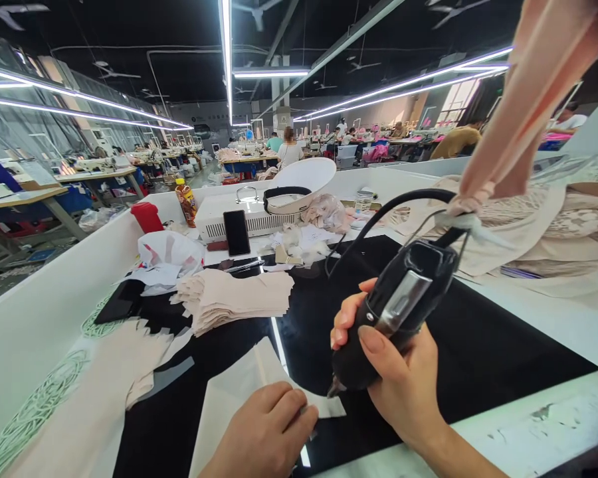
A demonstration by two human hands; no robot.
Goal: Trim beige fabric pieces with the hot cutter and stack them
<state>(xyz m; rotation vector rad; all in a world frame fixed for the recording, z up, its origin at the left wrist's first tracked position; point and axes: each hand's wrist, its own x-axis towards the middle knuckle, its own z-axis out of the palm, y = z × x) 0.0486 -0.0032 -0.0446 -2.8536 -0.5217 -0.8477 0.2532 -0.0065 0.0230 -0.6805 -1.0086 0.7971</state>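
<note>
My right hand (401, 378) is wrapped round a black corded hand tool (396, 309) with a silver band, its tip pointing down at the edge of a pale fabric piece (252, 385) on the black work surface (478, 352). My left hand (266, 435) presses down on that fabric piece with curled fingers, just left of the tool's tip. The tool's black cable (393, 202) arcs up and back, and a strip of peach cloth (518, 106) hangs from above, tied to it.
A stack of cut beige fabric pieces (234, 299) lies behind my left hand. More beige pieces (94, 405) spread at the left. A phone (236, 232) leans on a white box (259, 216). Lace fabric (568, 219) is piled at the right. Other people work at far tables.
</note>
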